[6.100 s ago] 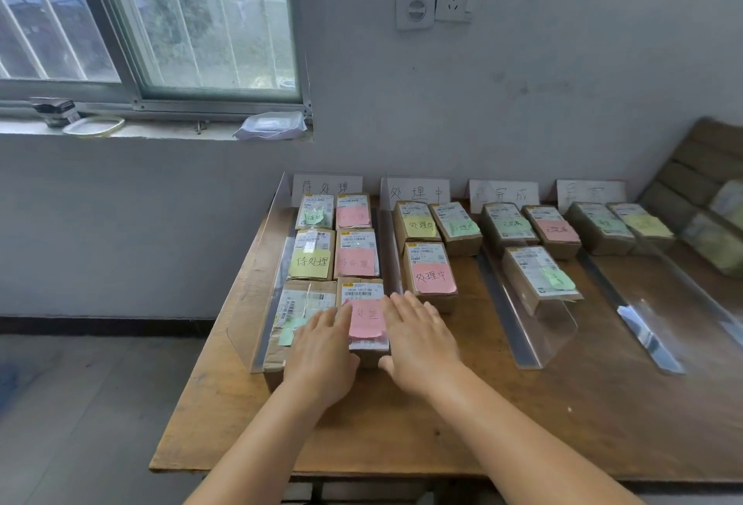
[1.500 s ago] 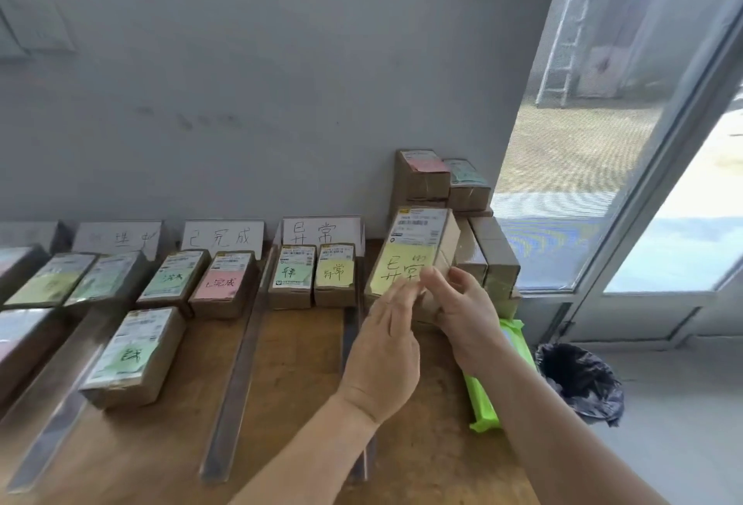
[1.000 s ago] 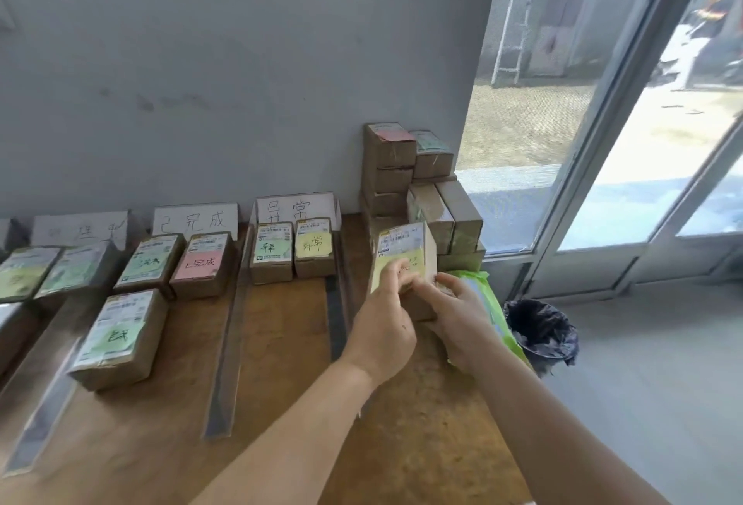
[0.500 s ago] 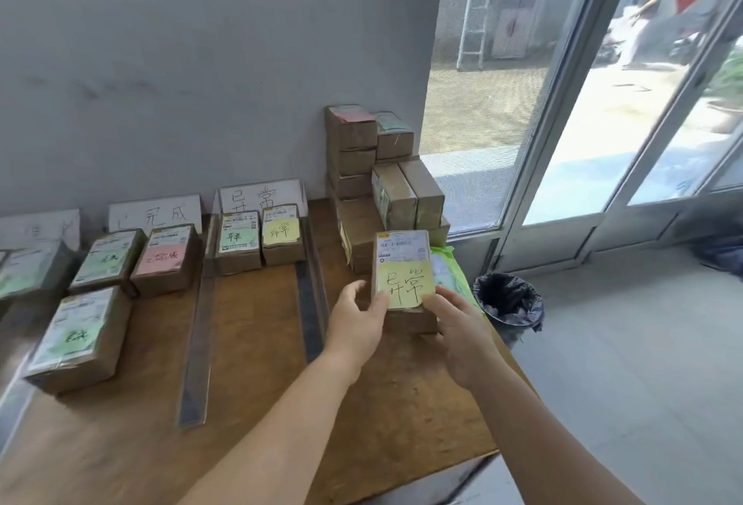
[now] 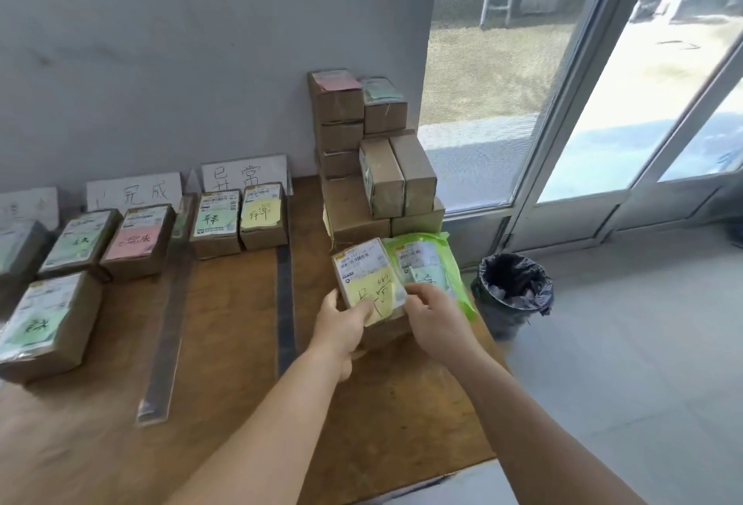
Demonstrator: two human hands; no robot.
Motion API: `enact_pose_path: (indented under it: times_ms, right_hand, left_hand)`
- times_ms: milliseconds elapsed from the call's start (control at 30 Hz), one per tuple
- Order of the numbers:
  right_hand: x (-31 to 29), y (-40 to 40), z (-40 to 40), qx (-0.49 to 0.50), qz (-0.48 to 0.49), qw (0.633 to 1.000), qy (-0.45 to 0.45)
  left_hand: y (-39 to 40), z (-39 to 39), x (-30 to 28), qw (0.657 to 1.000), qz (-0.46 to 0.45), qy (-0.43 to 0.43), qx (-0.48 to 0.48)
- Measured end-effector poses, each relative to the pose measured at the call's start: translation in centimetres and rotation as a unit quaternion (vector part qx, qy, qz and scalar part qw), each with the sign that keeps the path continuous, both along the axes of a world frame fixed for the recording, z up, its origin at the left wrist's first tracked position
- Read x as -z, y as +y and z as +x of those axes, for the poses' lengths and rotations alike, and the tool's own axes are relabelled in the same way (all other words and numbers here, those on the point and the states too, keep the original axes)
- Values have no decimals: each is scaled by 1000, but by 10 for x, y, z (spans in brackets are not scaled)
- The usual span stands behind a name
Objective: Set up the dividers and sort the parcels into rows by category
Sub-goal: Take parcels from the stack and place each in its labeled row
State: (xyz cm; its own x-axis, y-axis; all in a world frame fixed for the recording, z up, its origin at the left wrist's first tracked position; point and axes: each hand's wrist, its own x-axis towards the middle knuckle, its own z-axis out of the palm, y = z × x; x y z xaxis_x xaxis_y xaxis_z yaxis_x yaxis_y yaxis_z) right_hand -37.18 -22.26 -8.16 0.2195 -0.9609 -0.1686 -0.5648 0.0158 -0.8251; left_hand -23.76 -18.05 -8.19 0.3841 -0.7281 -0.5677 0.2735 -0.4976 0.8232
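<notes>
I hold a brown parcel with a yellow handwritten note [image 5: 368,281] between both hands, tilted, just above the wooden table [image 5: 225,364]. My left hand [image 5: 341,323] grips its near left edge with the thumb on the note. My right hand [image 5: 436,315] grips its right side. Clear dividers [image 5: 161,347] [image 5: 284,303] lie in strips across the table. Sorted parcels sit in rows before white category signs [image 5: 243,174] [image 5: 134,191]; two, with a green note [image 5: 216,219] and a yellow note [image 5: 263,213], lie in the row left of the held parcel.
A stack of unsorted brown parcels [image 5: 374,166] stands at the table's far right against the wall. A green mailer bag [image 5: 428,263] lies beside the held parcel. A black-lined bin [image 5: 512,291] stands on the floor by the glass door [image 5: 603,102].
Both hands took the yellow-note parcel from the stack and brought it down and toward me; it now tilts more, and the green mailer beside it shows fully. My view swung right from the first rows.
</notes>
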Motion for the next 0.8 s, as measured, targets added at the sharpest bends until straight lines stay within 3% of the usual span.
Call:
enact_pose_path:
  times_ms: [100, 233, 467, 800]
  right_hand:
    - [6, -18, -10, 23, -73, 995, 64]
    - [17, -42, -29, 71, -45, 991, 103]
    - [36, -55, -41, 47, 77, 996, 16]
    - [24, -29, -58, 46, 70, 996, -38]
  left_hand:
    - [-10, 3, 8, 999, 15, -45, -13]
    - [-22, 6, 17, 995, 37, -83, -37]
    - [-29, 2, 28, 990, 60, -128, -12]
    - [1, -13, 8, 988, 2, -153, 0]
